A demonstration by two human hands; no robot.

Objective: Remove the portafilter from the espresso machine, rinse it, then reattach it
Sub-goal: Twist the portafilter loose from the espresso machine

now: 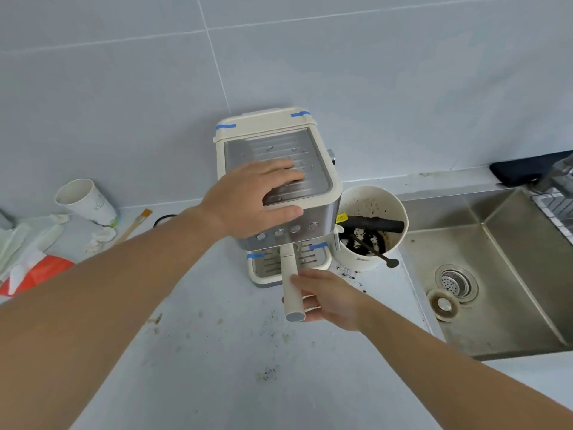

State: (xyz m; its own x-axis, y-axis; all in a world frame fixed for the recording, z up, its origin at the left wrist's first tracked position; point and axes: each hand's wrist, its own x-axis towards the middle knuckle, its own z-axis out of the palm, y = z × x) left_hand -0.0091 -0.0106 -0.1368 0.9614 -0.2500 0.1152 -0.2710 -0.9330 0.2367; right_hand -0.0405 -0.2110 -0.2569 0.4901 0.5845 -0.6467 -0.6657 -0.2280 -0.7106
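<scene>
White knock box (370,231) holds black grounds, spoon (376,249).

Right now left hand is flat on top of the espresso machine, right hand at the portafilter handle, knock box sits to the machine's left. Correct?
One thing is off. The head view shows the knock box to the right of the espresso machine, between it and the sink. The rest holds: left hand flat on top, right hand at the portafilter handle.
</scene>
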